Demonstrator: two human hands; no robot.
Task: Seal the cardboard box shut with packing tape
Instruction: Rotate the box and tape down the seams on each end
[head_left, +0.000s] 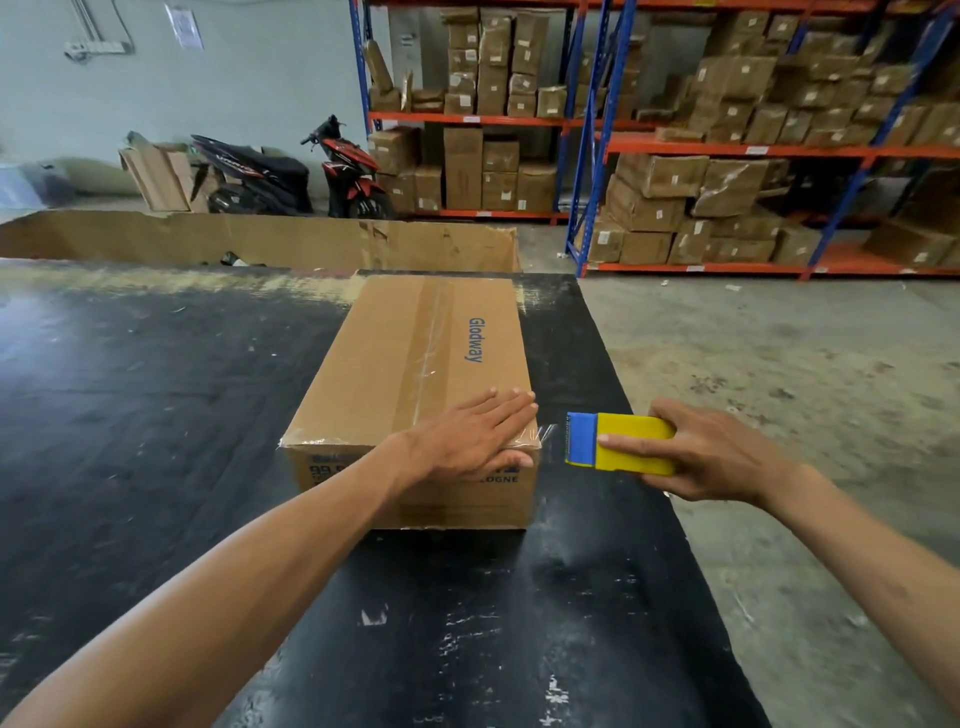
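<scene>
Cardboard box (415, 374) sits closed on the black table (156, 389), near the table's right edge, long axis running away from you, "Glodway" printed in blue on the top. Clear packing tape (426, 343) runs lengthwise down the centre seam, and a second strip wraps the near top edge, wrinkled at the near-right corner. Your left hand (467, 441) lies flat on the near-right corner of the top, fingers extended and together, thumb hooked over the front face, pressing and gripping nothing. Your right hand (722, 457) is just beside the box on its right, fingers closed around the yellow-and-blue tape dispenser (618, 444), blue cutter end pointing at the box corner. A short stretch of clear tape bridges the gap between cutter and corner; can't tell if it's cut. Background: a long open cardboard carton (260, 239) against the table's far edge, a red-and-black scooter (343, 171) by the wall, blue-and-orange shelving racks (727, 150) stacked with brown boxes.
</scene>
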